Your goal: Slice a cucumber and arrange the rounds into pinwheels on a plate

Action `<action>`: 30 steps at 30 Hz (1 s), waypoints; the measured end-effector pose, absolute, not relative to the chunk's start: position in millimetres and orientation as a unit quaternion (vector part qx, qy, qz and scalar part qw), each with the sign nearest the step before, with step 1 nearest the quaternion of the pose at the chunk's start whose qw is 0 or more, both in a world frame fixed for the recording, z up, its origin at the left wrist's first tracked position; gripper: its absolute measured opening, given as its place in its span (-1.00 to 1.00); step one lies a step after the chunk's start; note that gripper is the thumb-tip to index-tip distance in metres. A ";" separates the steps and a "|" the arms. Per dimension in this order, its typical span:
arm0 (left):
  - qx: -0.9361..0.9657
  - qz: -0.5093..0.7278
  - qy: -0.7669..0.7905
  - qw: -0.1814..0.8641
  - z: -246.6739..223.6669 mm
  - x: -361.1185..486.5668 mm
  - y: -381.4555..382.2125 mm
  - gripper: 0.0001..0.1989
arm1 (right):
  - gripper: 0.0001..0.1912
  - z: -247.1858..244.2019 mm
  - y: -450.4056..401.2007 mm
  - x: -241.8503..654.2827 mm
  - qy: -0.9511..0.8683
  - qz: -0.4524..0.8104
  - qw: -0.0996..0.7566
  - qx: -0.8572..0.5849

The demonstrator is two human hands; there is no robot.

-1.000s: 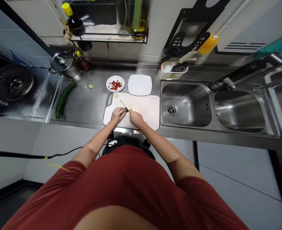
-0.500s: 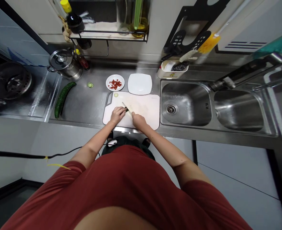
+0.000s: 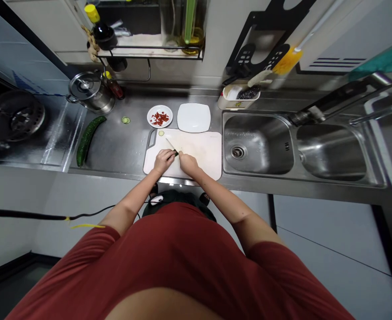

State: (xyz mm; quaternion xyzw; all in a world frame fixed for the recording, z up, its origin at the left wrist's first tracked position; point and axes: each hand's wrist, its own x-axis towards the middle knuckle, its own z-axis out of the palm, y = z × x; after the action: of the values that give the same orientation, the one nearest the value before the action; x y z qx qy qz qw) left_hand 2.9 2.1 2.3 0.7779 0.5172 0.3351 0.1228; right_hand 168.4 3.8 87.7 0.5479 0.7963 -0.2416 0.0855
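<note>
Your left hand [image 3: 164, 161] has its grip closed over a short dark-green cucumber piece [image 3: 176, 153], left of the middle of the white rectangular cutting board [image 3: 204, 155], presumably so that it can't roll; your fingers hide much of it, so its full length is hard to tell. Your right hand [image 3: 188, 163] has its grip wrapped round the handle end of a slim pale-bladed knife [image 3: 170, 144], its tip angled toward the board's far left corner, where a thin pale-green slice [image 3: 161, 133] lies. The board sits against the front edge of the stainless-steel worktop [image 3: 134, 149], likely for an easy reach. By its far edge stand a round white plate [image 3: 153, 112] of chopped red pieces [image 3: 160, 118] and a squarish white plate [image 3: 194, 118], seemingly placed to be handy. A long dark-green cucumber [image 3: 89, 140] lies near the worktop's left edge, probably for elbow room.
</note>
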 end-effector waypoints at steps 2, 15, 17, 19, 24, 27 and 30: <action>0.778 0.338 0.516 0.121 1.6 2.7 2.3 -0.78 | -0.65 88.5 3.2 168.8 0.795 -0.242 0.084 0.549; 0.770 0.336 0.525 0.136 4.7 3.5 1.2 -0.76 | -0.64 100.5 -15.3 188.5 0.789 -0.244 0.125 0.550; 0.769 0.334 0.527 0.138 5.3 3.5 1.1 -0.77 | -0.65 102.1 -14.4 189.1 0.788 -0.246 0.130 0.549; 0.769 0.334 0.527 0.142 5.9 3.7 1.0 -0.77 | -0.65 103.0 -14.1 189.7 0.786 -0.248 0.135 0.550; 0.769 0.329 0.528 0.145 6.2 4.1 0.8 -0.77 | -0.65 103.9 -16.7 190.6 0.782 -0.240 0.133 0.559; 0.769 0.330 0.528 0.142 5.7 4.2 0.7 -0.77 | -0.67 105.0 -17.7 190.8 0.782 -0.238 0.135 0.560; 0.769 0.334 0.527 0.140 5.7 4.2 0.7 -0.78 | -0.67 106.4 -17.4 191.4 0.782 -0.241 0.140 0.558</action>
State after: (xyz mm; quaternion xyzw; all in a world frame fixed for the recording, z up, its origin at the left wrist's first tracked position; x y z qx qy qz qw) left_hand 4.2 0.7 5.7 0.7689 0.5267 0.3342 0.1404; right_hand 191.4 -17.4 106.4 0.5578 0.7816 -0.2413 0.1404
